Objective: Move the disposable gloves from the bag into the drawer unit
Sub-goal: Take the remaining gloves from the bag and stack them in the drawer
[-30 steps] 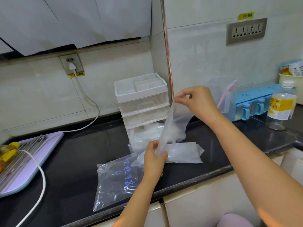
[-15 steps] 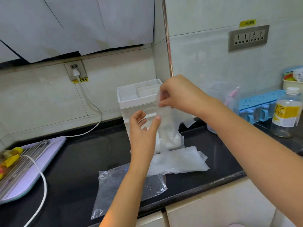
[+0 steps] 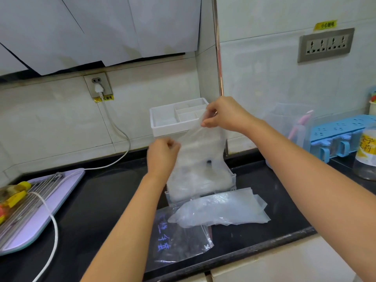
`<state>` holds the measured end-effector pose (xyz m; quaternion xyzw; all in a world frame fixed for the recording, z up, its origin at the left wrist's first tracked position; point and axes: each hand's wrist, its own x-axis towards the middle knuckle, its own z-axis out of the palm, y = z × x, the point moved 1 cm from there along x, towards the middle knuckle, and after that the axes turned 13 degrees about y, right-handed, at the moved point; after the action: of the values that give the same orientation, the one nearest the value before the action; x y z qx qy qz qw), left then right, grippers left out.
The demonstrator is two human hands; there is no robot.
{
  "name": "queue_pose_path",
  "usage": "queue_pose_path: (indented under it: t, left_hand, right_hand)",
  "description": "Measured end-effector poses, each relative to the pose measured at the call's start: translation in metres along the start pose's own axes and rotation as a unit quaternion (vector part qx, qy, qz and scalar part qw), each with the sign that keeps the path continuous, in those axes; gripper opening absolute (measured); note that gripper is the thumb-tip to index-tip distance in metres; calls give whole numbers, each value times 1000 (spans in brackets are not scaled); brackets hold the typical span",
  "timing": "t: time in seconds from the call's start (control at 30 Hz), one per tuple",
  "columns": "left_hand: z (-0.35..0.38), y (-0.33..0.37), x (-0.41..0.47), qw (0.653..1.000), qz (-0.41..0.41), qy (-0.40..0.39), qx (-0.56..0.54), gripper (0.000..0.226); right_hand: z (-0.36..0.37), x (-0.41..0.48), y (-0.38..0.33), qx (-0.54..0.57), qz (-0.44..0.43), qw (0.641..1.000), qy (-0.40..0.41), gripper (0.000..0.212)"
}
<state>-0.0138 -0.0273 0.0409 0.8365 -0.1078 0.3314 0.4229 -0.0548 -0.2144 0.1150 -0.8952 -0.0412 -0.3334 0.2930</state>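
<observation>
Black stone counter (image 3: 101, 210) runs along a tiled kitchen corner. Nearest the front edge lies a clear zip bag (image 3: 179, 241) w/ blue handwriting on it, flat, mouth toward the wall. A pile of thin see-through plastic gloves (image 3: 219, 210) rests partly on the bag's far end and partly on bare counter to the right.

Just behind that, the lowest drawer (image 3: 233, 180) of a white plastic drawer unit (image 3: 168, 123) stands pulled out, w/ crumpled clear plastic inside.

Above the drawer the person holds up a single see-through glove (image 3: 201, 151), so it hangs in front of the unit. The left hand (image 3: 162, 155) has its fingers curled and pinches the glove's left edge. The right hand (image 3: 223, 115), higher up, pinches the top edge btwn thumb and forefinger. Unit's top is an open tray w/ dividers.

Off to the left, a lilac plastic board (image 3: 40, 216) carries a bundle of metal skewers (image 3: 30, 196), w/ a white cable (image 3: 120, 135) across it that runs up to a plug in a wall socket (image 3: 98, 86).

Right side, by the wall: a clear plastic holder (image 3: 293, 123) w/ sth pink in it, a light-blue seasoning box (image 3: 341, 131), and a clear bottle w/ yellow label (image 3: 366, 153). Higher on the tiles sits a grey multi-outlet panel (image 3: 325, 44).
</observation>
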Motion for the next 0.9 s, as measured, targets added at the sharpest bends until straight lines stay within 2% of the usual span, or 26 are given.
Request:
queue_pose_path:
  t: [0.07,0.13,0.2,0.27,0.33,0.5,0.6,0.67,0.77,0.83,0.9]
  left_hand:
    - [-14,6,13,998,41,54,2,13]
    - [-30,13,11,988,120,97,25,8]
    - [-41,14,-4,971,207,104,55,4]
    - [-38,8,-20,962,258,61,68,9]
    - [-25,-5,-27,960,269,-26,77,10]
    - [16,-31,-25,952,184,-213,121,8]
    - [33,-43,-22,931,110,-312,154,11]
    - [39,-50,-17,924,57,-351,141,14]
    - [43,-52,-11,914,25,-387,120,16]
    - [46,-52,-9,908,16,-400,127,15]
    - [52,-53,-9,903,10,-408,136,14]
  right_hand:
    - [0,2,3,66,8,997,39,11]
    - [-5,-6,7,169,25,983,63,11]
    - [-10,-20,19,245,31,966,71,13]
    - [-8,-33,36,249,29,967,40,12]
    - [3,-42,54,228,43,973,-11,13]
    - [44,-48,90,91,68,989,-98,14]
    - [62,-54,95,7,49,989,-142,13]
    - [67,-57,94,-41,48,985,-163,6]
    - [69,-54,88,-57,83,979,-179,38]
    - [68,-49,78,-38,97,983,-150,51]
    - [72,-43,68,-20,106,989,-101,50]
